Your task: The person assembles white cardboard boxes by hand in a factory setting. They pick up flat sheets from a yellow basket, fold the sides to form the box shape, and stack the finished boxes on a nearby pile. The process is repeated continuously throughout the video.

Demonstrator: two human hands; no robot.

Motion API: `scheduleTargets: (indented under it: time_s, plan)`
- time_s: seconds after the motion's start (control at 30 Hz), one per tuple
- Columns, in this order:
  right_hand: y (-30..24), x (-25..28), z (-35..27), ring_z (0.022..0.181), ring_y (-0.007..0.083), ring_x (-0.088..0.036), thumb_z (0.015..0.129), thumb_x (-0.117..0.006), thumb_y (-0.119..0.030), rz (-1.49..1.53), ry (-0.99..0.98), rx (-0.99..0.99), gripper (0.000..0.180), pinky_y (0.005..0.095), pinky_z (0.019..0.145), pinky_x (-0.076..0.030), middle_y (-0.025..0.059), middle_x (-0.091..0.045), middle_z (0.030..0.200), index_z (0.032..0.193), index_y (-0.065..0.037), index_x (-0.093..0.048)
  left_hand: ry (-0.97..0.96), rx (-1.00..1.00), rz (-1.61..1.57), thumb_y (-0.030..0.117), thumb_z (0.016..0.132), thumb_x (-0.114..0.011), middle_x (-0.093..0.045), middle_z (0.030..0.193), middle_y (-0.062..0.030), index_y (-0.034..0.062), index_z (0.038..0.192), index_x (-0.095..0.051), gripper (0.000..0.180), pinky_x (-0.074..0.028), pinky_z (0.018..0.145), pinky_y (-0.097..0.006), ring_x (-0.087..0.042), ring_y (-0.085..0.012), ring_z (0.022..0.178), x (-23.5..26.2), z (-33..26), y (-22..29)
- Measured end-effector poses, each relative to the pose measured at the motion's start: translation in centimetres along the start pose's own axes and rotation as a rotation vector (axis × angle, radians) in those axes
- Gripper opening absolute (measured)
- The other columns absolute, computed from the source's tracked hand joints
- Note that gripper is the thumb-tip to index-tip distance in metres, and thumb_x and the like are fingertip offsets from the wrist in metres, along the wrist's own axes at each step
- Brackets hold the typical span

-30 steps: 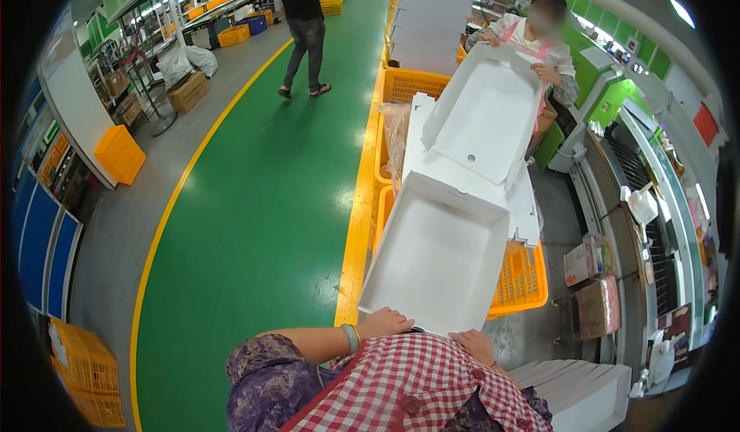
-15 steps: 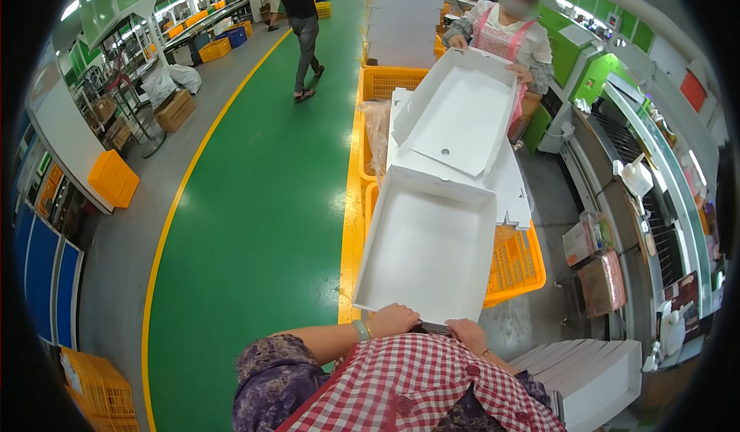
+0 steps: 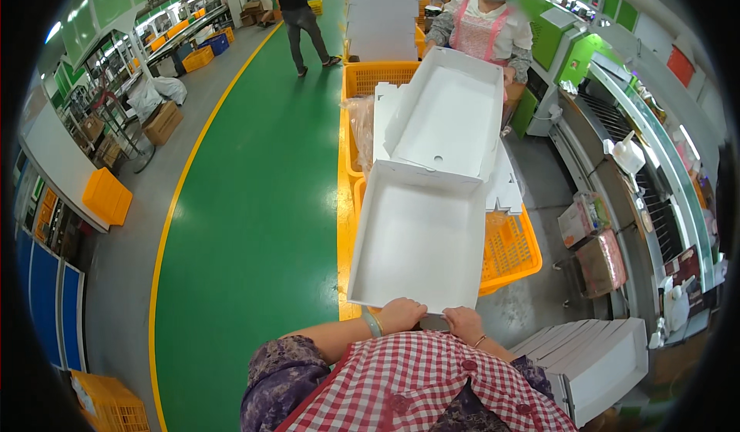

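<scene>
A white cardboard box [image 3: 416,239], its walls folded up and its inside bare, lies in front of me on a pile of white card. My left hand [image 3: 402,315] grips the middle of its near wall, fingers curled over the edge. Close beside it, my right hand [image 3: 465,325] closes on the same wall toward the near right corner. A second open white box [image 3: 451,116] rests at the far side, its near end against the first one. A co-worker in a pink apron stands behind it, one hand [image 3: 509,76] by its far right corner.
Flat white card sheets [image 3: 502,189] lie beneath the boxes, above yellow crates [image 3: 512,251]. A row of nested white boxes [image 3: 609,363] stands low at my right. Machinery [image 3: 609,178] lines the right side. A green walkway [image 3: 254,224] runs along the left, with a person farther off.
The co-worker's hand has left the far left corner of the second box. My hands stay on the near wall. The distant person has taken a step.
</scene>
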State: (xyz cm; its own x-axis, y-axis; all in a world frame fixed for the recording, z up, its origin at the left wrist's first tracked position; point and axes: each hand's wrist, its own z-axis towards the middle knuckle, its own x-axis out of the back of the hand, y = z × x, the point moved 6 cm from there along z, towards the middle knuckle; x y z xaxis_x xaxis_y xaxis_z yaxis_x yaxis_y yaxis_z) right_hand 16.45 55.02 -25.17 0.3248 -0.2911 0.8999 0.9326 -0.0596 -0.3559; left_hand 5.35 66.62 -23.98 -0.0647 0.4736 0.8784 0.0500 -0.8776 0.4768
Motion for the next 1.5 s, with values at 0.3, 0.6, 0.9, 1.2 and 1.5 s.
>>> scheduleTargets:
  time_s: [0.3, 0.6, 0.9, 1.2, 1.5]
  plan:
    - [-0.1, 0.3, -0.3, 0.068, 0.0288, -0.058, 0.084, -0.058, -0.023, 0.052, 0.021, -0.011, 0.014, 0.0414, 0.061, -0.046, 0.0089, -0.060, 0.071, 0.081, -0.010, -0.058, 0.062, 0.047, 0.385, 0.022, 0.086, -0.055, -0.061, 0.076, -0.0100, 0.0064, 0.081, -0.060, 0.017, -0.031, 0.102, -0.050, -0.058, -0.0264, 0.086, 5.4, -8.5, -4.3]
    - [0.1, -2.5, -0.1, 0.064, 0.0267, -0.061, 0.077, -0.055, -0.019, -0.011, -0.009, -0.054, 0.008, 0.0417, 0.058, -0.048, 0.0078, -0.060, 0.065, 0.073, -0.012, -0.059, 0.039, -0.014, 0.404, 0.017, 0.083, -0.058, -0.064, 0.084, -0.0070, 0.0096, 0.082, -0.061, 0.008, -0.027, 0.103, -0.057, -0.060, -0.0264, 0.100, 3.7, -9.6, -6.7]
    - [0.0, 3.5, -6.9, 0.072, 0.0215, -0.058, 0.076, -0.053, -0.017, -0.172, 0.264, -0.302, 0.005, 0.0334, 0.066, -0.045, 0.0026, -0.058, 0.069, 0.073, -0.014, -0.056, -0.506, -0.145, 0.353, 0.043, 0.088, -0.042, -0.057, 0.119, -0.0008, 0.0137, 0.126, -0.049, 0.048, 0.002, 0.108, -0.066, -0.031, -0.0321, 0.133, 4.6, -3.3, -7.8]
    - [0.1, 13.5, -31.0, 0.074, 0.0192, -0.054, 0.072, -0.055, -0.017, -0.462, 0.557, -0.623, 0.003, 0.0317, 0.070, -0.042, 0.0008, -0.054, 0.070, 0.072, -0.014, -0.053, 0.105, -0.690, 0.312, 0.016, 0.077, -0.067, -0.065, 0.081, -0.0047, 0.0141, 0.094, -0.067, 0.017, -0.018, 0.107, -0.061, -0.055, -0.0279, 0.111, -4.9, 7.1, 17.2]
    - [0.2, 24.0, -52.0, 0.079, 0.0235, -0.053, 0.072, -0.057, -0.012, -0.834, 0.655, -0.890, 0.008, 0.0366, 0.080, -0.042, 0.0038, -0.054, 0.075, 0.079, -0.010, -0.055, 0.134, -1.112, 0.155, 0.013, 0.083, -0.060, -0.065, 0.084, -0.0056, 0.0074, 0.098, -0.060, 0.016, -0.020, 0.105, -0.062, -0.055, -0.0299, 0.109, -13.3, 13.7, 42.4]
